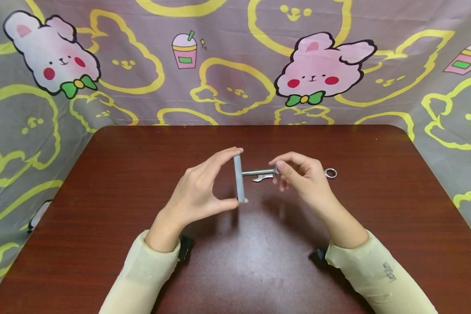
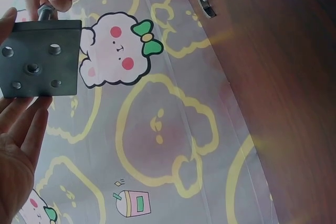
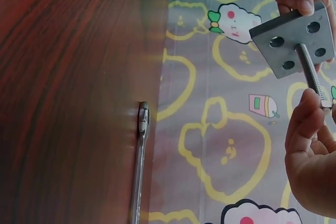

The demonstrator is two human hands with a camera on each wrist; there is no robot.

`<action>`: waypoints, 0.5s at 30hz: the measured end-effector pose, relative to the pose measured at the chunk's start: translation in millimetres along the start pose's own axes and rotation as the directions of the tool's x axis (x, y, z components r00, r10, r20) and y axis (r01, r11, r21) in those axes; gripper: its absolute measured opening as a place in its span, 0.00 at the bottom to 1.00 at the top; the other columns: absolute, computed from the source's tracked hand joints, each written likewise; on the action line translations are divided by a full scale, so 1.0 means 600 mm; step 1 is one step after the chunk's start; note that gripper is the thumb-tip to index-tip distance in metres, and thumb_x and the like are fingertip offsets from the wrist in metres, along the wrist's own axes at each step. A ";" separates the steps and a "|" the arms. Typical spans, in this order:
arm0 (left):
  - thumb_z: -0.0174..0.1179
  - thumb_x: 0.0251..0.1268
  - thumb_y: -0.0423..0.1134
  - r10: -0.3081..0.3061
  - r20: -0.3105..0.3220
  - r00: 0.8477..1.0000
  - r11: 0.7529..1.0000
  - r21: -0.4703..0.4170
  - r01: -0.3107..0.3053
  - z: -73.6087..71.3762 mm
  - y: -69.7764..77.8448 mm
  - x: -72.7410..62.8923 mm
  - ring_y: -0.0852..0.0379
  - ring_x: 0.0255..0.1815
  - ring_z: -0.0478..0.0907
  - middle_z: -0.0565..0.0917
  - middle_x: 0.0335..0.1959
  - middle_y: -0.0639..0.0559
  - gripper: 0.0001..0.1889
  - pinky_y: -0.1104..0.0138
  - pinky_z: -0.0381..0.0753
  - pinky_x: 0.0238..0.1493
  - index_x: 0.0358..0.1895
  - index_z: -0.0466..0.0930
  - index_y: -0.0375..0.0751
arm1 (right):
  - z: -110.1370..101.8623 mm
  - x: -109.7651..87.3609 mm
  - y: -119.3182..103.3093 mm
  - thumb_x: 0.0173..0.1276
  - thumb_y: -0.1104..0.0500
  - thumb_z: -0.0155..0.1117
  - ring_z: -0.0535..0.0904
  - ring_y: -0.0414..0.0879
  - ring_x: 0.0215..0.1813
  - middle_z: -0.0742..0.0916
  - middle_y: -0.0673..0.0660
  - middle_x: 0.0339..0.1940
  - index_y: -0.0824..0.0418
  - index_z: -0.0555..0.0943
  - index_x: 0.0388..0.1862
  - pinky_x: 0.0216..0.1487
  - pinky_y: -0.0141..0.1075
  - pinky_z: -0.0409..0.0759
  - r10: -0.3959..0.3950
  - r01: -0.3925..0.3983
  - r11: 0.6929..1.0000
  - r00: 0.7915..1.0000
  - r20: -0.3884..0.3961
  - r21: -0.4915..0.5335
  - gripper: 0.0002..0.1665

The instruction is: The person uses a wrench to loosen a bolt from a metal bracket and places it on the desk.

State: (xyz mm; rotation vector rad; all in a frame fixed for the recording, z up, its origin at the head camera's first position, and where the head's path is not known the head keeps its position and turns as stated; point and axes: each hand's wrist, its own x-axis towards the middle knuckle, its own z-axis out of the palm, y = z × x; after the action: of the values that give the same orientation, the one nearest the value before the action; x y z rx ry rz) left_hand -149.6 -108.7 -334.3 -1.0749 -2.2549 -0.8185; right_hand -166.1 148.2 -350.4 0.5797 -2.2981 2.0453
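Note:
A square grey metal plate with several holes is held on edge above the table by my left hand, thumb at its lower edge and fingers at its upper edge. From the plate's middle hole a long bolt sticks out toward the right. My right hand pinches the bolt's head end between thumb and fingers. In the left wrist view, the plate's other face shows, with the middle hole around the bolt's end. A combination wrench lies on the table behind the right hand, its middle hidden by that hand.
The dark reddish-brown table runs back to a patterned cloth hanging behind it and at both sides. Dark straps or devices show at the cuffs of both light sleeves.

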 end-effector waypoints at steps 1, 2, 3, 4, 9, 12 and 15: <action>0.81 0.32 0.40 0.000 0.000 1.000 1.000 0.000 0.000 0.000 0.000 0.000 0.52 0.64 0.78 0.77 0.65 0.46 0.50 0.60 0.81 0.59 0.68 0.67 0.36 | 0.001 0.001 0.000 0.74 0.63 0.58 0.77 0.45 0.21 0.84 0.55 0.22 0.67 0.83 0.43 0.23 0.34 0.79 -0.007 0.007 1.000 1.000 0.000 0.004 0.09; 0.81 0.32 0.40 0.000 0.001 1.000 1.000 0.000 0.000 -0.001 0.000 0.001 0.52 0.64 0.78 0.77 0.65 0.46 0.50 0.60 0.81 0.59 0.68 0.67 0.36 | 0.001 0.001 0.000 0.74 0.64 0.58 0.77 0.45 0.21 0.84 0.55 0.22 0.65 0.84 0.42 0.23 0.33 0.79 -0.014 0.014 1.000 1.000 0.001 0.014 0.08; 0.81 0.33 0.40 0.000 0.002 1.000 1.000 0.002 0.000 -0.001 0.000 0.001 0.52 0.64 0.78 0.77 0.66 0.46 0.50 0.60 0.81 0.59 0.68 0.67 0.36 | 0.002 0.001 0.000 0.73 0.65 0.58 0.77 0.44 0.21 0.84 0.53 0.22 0.65 0.84 0.42 0.24 0.33 0.80 -0.021 0.021 1.000 1.000 -0.001 0.011 0.07; 0.81 0.33 0.40 -0.001 0.001 1.000 1.000 0.004 0.001 -0.001 0.000 0.001 0.52 0.64 0.78 0.77 0.66 0.46 0.50 0.60 0.81 0.59 0.68 0.67 0.36 | 0.003 0.001 0.000 0.72 0.66 0.59 0.78 0.43 0.22 0.85 0.52 0.24 0.66 0.83 0.42 0.25 0.32 0.81 -0.029 0.030 0.999 1.000 -0.001 0.014 0.06; 0.81 0.35 0.40 0.000 -0.012 1.000 1.000 0.019 0.001 -0.003 -0.002 0.000 0.52 0.64 0.78 0.78 0.65 0.45 0.49 0.59 0.81 0.59 0.68 0.68 0.36 | 0.008 0.001 0.001 0.64 0.75 0.64 0.83 0.39 0.39 0.86 0.48 0.38 0.68 0.83 0.42 0.41 0.29 0.84 -0.135 0.134 0.991 0.991 0.010 0.014 0.10; 0.81 0.35 0.40 0.000 -0.019 1.000 1.000 0.018 0.000 -0.004 -0.002 0.000 0.52 0.63 0.78 0.78 0.65 0.45 0.49 0.59 0.81 0.59 0.68 0.68 0.36 | 0.009 0.001 0.002 0.60 0.79 0.64 0.82 0.38 0.44 0.85 0.49 0.43 0.70 0.82 0.43 0.47 0.28 0.83 -0.179 0.178 0.984 0.983 0.037 0.013 0.13; 0.81 0.35 0.40 -0.001 -0.015 1.000 1.000 0.013 0.001 -0.004 -0.002 0.000 0.52 0.63 0.79 0.78 0.65 0.45 0.49 0.59 0.81 0.58 0.68 0.68 0.36 | 0.006 0.001 0.001 0.60 0.77 0.65 0.83 0.37 0.41 0.86 0.47 0.43 0.73 0.82 0.47 0.44 0.28 0.84 -0.146 0.147 0.989 0.988 0.055 -0.023 0.15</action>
State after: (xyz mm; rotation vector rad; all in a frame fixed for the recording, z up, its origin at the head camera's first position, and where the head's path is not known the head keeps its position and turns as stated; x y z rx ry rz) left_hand -150.0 -111.0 -333.1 -1.0587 -2.2458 -0.8082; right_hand -166.0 144.9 -351.6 0.7858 -2.2328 1.9537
